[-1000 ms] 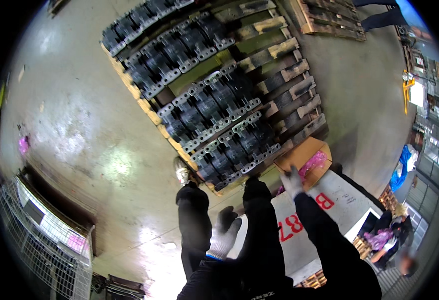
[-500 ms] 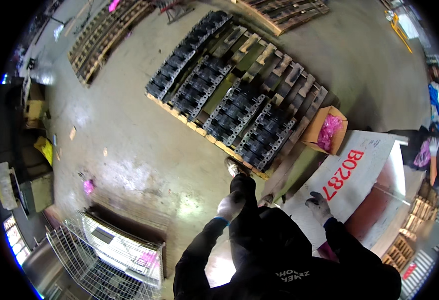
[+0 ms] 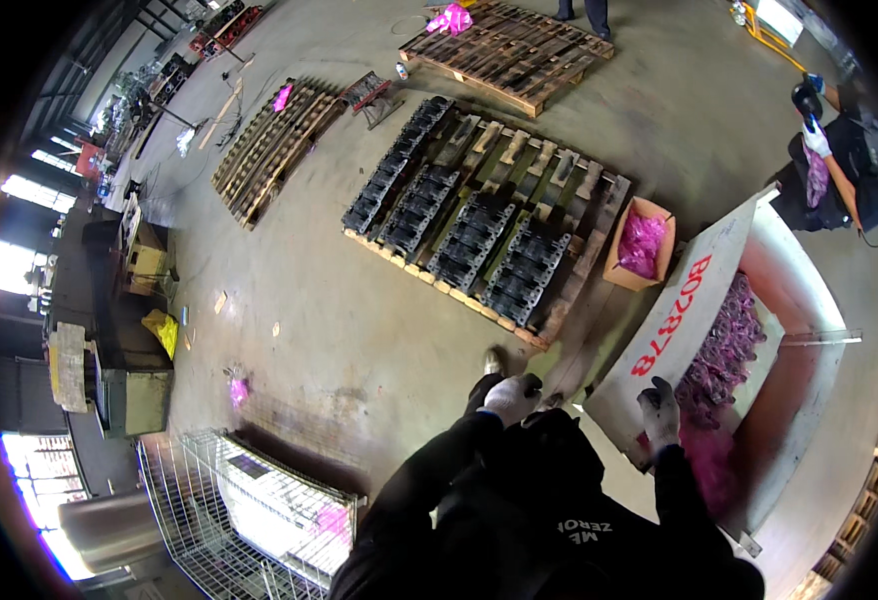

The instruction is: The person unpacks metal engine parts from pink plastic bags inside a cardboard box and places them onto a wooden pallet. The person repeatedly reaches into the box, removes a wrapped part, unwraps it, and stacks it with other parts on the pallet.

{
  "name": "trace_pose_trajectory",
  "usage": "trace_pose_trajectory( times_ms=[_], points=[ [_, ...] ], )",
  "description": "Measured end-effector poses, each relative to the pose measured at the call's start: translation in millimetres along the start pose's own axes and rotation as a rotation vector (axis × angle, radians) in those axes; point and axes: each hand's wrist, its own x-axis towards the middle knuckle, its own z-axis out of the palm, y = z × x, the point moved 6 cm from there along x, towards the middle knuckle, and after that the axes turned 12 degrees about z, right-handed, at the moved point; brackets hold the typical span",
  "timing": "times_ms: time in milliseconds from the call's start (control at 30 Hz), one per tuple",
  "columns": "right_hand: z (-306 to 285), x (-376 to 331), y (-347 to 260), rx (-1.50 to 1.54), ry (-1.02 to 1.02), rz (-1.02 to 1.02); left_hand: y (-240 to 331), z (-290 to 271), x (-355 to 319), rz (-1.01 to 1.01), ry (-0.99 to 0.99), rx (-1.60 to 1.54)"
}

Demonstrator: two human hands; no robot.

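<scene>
My left hand (image 3: 512, 400), in a white glove with dark fingertips, is held in front of my body, its fingers loosely curled. I see nothing in it. My right hand (image 3: 659, 412), gloved alike, is at the near side wall of a large white crate (image 3: 681, 310) with red markings. Its fingers are stretched toward the wall; whether they touch it I cannot tell. Inside the crate lie many parts wrapped in pink-purple plastic (image 3: 724, 350), with a loose pink plastic sheet (image 3: 707, 465) at the near end.
Ahead, a wooden pallet (image 3: 599, 215) bears rows of black metal castings (image 3: 472, 238). A cardboard box (image 3: 623, 274) of pink plastic stands beside it. At right, a co-worker's gloved hand (image 3: 816, 140) is by a purple bag. A wire cage (image 3: 184, 500) stands near left; more pallets (image 3: 504, 50) lie beyond.
My view has swung, bringing the crate's inside and its wrapped parts into sight. My right hand has shifted to the crate's near edge. The co-worker at right shows more fully, arms raised.
</scene>
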Motion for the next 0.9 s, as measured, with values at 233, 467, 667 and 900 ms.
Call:
trace_pose_trajectory(
  times_ms=[233, 467, 667, 900],
  points=[
    [-73.2, -125.9, 40.7, 0.287, 0.318, 0.149, 36.8, 37.7, -31.3, -0.085, -0.043, -0.233],
    [-54.4, -279.2, 159.2, 0.433, 0.500, 0.434, 56.1, 78.6, -52.7, 0.129, -0.266, -0.072],
    [-26.2, -364.2, 261.7, 0.602, 0.600, 0.663, 40.6, 127.8, -59.5, 0.179, -0.268, 0.067],
    [-85.6, -361.2, 255.3, 0.533, 0.787, 0.591, 73.6, 185.3, -22.0, 0.096, -0.108, -0.448]
  ],
)
